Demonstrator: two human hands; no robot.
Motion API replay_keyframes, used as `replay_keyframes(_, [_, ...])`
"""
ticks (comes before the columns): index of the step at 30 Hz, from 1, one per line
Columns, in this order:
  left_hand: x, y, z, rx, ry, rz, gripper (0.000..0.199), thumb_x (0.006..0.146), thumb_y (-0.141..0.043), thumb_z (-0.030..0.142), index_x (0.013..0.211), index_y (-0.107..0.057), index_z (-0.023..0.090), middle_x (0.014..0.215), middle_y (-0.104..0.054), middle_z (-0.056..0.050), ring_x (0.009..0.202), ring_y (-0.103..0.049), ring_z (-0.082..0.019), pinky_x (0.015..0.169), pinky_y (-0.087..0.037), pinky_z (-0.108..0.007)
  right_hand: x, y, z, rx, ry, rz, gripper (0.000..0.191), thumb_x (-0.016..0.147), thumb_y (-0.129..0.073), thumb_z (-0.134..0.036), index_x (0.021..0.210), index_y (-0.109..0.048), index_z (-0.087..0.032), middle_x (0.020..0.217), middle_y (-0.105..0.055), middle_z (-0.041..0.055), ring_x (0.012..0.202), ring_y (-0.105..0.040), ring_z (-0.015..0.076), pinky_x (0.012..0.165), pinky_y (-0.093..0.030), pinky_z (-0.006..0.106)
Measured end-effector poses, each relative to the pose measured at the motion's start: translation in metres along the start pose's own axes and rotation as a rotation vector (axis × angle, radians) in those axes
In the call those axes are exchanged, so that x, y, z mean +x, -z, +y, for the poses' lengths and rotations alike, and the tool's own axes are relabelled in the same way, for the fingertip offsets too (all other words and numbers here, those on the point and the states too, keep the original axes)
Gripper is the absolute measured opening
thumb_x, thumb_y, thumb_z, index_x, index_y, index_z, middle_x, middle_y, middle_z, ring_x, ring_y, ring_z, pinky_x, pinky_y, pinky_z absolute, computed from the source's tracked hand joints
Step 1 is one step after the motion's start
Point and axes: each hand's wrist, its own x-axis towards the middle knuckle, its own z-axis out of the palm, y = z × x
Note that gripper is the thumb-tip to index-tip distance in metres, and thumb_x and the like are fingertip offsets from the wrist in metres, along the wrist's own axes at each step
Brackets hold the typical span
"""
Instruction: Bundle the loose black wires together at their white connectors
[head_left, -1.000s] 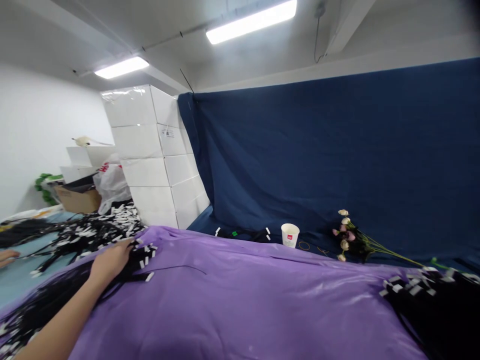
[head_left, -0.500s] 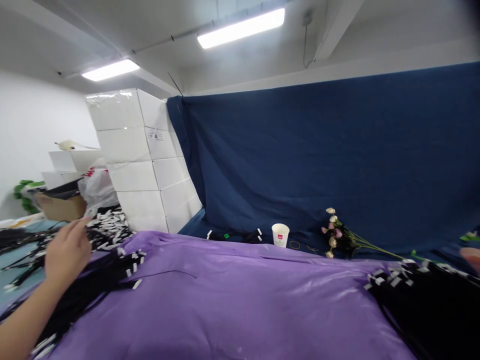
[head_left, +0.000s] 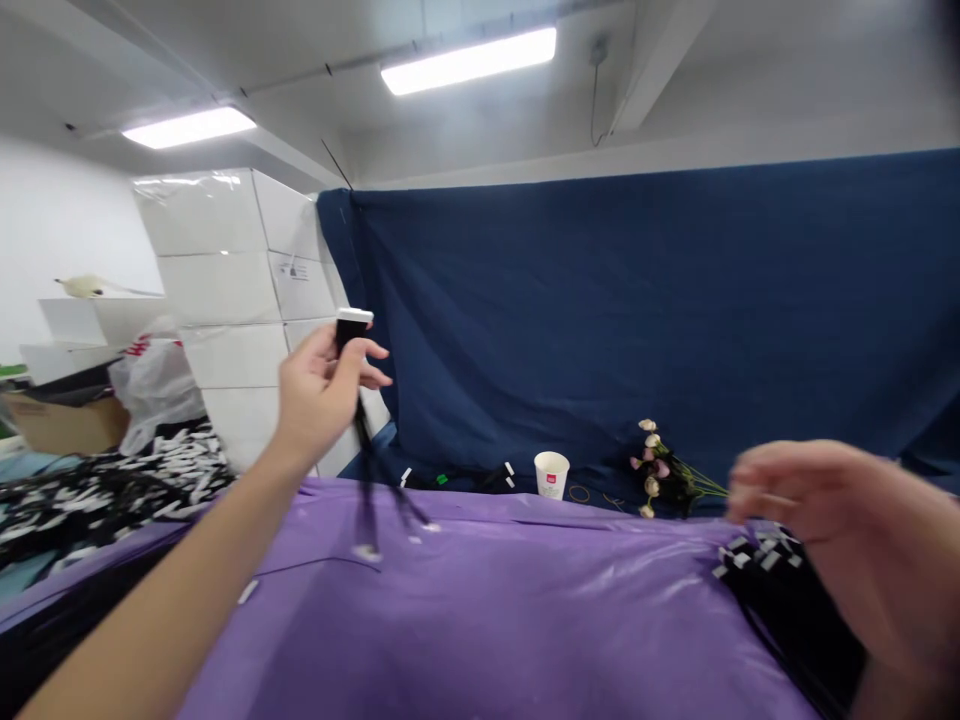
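My left hand [head_left: 322, 380] is raised left of centre, its fingers closed round a bundle of black straps [head_left: 364, 450]. A white end of the bundle shows above the fingers, and the blurred lower ends dangle over the purple sheet [head_left: 480, 610]. At the right, my right hand [head_left: 810, 500] is blurred by motion, above and in front of a pile of black straps with white tips [head_left: 795, 610]. Its fingers are bent, and whether they hold anything is not visible.
A white paper cup [head_left: 551, 475] and artificial flowers [head_left: 652, 465] stand and lie before a dark blue cloth [head_left: 637, 300]. White boxes [head_left: 225, 290] are stacked at the left, beside a heap of black and white straps [head_left: 165, 475] and a plastic bag [head_left: 157, 380].
My left hand has moved right and up from the left pile and now holds a bundle of black straps. My right hand has come in from the right edge. The view has shifted slightly.
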Motion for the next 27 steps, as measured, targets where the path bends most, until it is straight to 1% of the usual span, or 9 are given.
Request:
replay_keyframes(2, [-0.009,-0.04,0.002,-0.202,0.07,0.078,0.031,0.088,-0.061,0.038,0.107,-0.061,0.014,0.077,-0.067,-0.003,0.047,-0.063,-0.012,0.042,-0.051,-0.022,0.006,-0.022,-0.018,0.064,-0.117,-0.191,0.035,0.087,-0.055,-0.056,0.092,-0.075,-0.028,0.088,-0.071,0.0109,0.076,-0.067,0.0237,0.069,-0.054,0.038])
replay_keyframes(4, [-0.019,-0.073,0.002,-0.386,0.177,0.213,0.032,0.085,-0.064,0.04,0.107,-0.059,0.017,0.078,-0.067,-0.002,0.049,-0.064,-0.013,0.043,-0.052,-0.021,0.009,-0.046,-0.026,-0.012,-0.186,-0.425,0.032,0.083,-0.062,-0.053,0.099,-0.074,-0.028,0.1,-0.072,0.0076,0.087,-0.067,0.0237,0.075,-0.054,0.035])
replay_keyframes(6, [-0.029,-0.099,-0.003,-0.516,0.311,0.345,0.029,0.085,-0.064,0.037,0.107,-0.059,0.019,0.079,-0.066,-0.001,0.05,-0.064,-0.013,0.046,-0.054,-0.023,0.01,-0.066,-0.024,-0.159,-0.255,-0.576,0.034,0.083,-0.064,-0.046,0.114,-0.069,-0.031,0.112,-0.068,0.0046,0.099,-0.064,0.0233,0.085,-0.051,0.035])
replay_keyframes(10, [-0.044,-0.126,-0.022,-0.629,0.499,0.563,0.018,0.088,-0.059,0.029,0.105,-0.058,0.023,0.082,-0.065,-0.001,0.057,-0.067,-0.014,0.055,-0.058,-0.029,0.019,-0.091,-0.003,-0.336,-0.337,-0.673,0.043,0.077,-0.069,-0.034,0.119,-0.065,-0.027,0.117,-0.066,0.0062,0.107,-0.061,0.0236,0.089,-0.048,0.034])
replay_keyframes(16, [-0.054,-0.133,-0.059,-0.734,0.646,0.732,0.015,0.093,-0.048,0.018,0.103,-0.058,0.024,0.095,-0.065,-0.004,0.072,-0.07,-0.016,0.072,-0.058,-0.037,0.032,-0.101,0.0,-0.404,-0.418,-0.665,0.02,0.074,-0.069,-0.03,0.091,-0.071,-0.02,0.091,-0.073,0.0046,0.083,-0.066,0.0195,0.068,-0.047,0.026])
replay_keyframes(18, [-0.052,-0.129,-0.068,-0.771,0.647,0.757,0.014,0.093,-0.049,0.017,0.101,-0.058,0.023,0.098,-0.065,-0.004,0.071,-0.068,-0.014,0.071,-0.057,-0.034,0.033,-0.103,-0.003,-0.423,-0.397,-0.699,0.012,0.076,-0.065,-0.028,0.081,-0.073,-0.02,0.079,-0.073,0.0023,0.074,-0.066,0.0177,0.061,-0.043,0.025])
replay_keyframes(20, [-0.05,-0.124,-0.074,-0.796,0.641,0.778,0.013,0.093,-0.049,0.016,0.1,-0.058,0.023,0.096,-0.064,-0.003,0.064,-0.063,-0.009,0.065,-0.054,-0.027,0.035,-0.107,-0.004,-0.413,-0.354,-0.754,0.014,0.078,-0.061,-0.026,0.076,-0.075,-0.021,0.075,-0.072,0.0008,0.07,-0.065,0.0164,0.058,-0.041,0.024])
replay_keyframes(25, [-0.044,-0.108,-0.081,-0.808,0.635,0.83,0.012,0.093,-0.045,0.011,0.087,-0.05,0.021,0.085,-0.057,0.002,0.05,-0.046,-0.003,0.049,-0.039,-0.017,0.038,-0.126,0.006,-0.349,-0.298,-0.906,0.025,0.077,-0.061,-0.022,0.096,-0.077,-0.027,0.086,-0.074,-0.0005,0.076,-0.065,0.0169,0.062,-0.043,0.024])
replay_keyframes(27, [-0.042,-0.103,-0.082,-0.812,0.632,0.845,0.014,0.092,-0.044,0.01,0.082,-0.046,0.02,0.082,-0.053,0.003,0.05,-0.043,-0.003,0.047,-0.035,-0.017,0.039,-0.135,0.009,-0.337,-0.25,-0.951,0.032,0.076,-0.061,-0.019,0.103,-0.075,-0.028,0.099,-0.074,-0.0005,0.086,-0.065,0.0182,0.072,-0.046,0.026])
